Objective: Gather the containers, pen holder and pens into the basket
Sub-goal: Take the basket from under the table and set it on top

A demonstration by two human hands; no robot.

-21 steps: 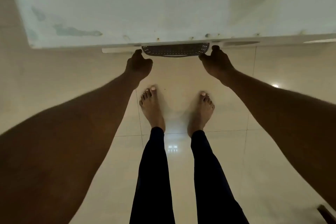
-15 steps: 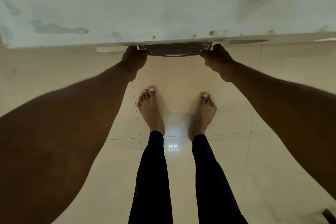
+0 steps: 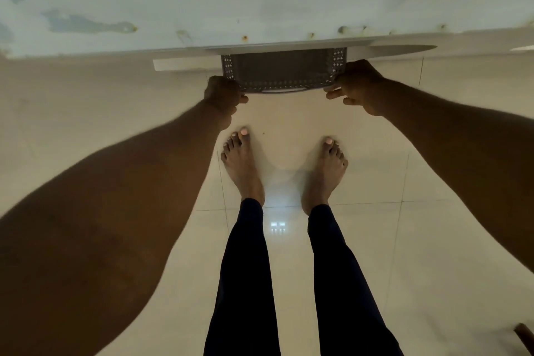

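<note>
A dark grey perforated basket (image 3: 283,71) sticks out from under the front edge of a white table (image 3: 260,9). Only its near wall and rim show; the inside is hidden. My left hand (image 3: 224,95) grips the basket's left near corner with fingers curled around the rim. My right hand (image 3: 357,85) holds the right near corner, thumb and fingers pinched on the rim, other fingers spread. No containers, pen holder or pens are in view.
The white tabletop has stains and chipped spots along its front edge. A white shelf or ledge (image 3: 185,63) runs beneath it. My bare feet (image 3: 242,165) stand on glossy cream floor tiles. A dark object (image 3: 526,337) pokes in at the bottom right corner.
The basket has slid out toward me from under the table, and more of its near wall shows. Both hands have come back with it, holding its corners.
</note>
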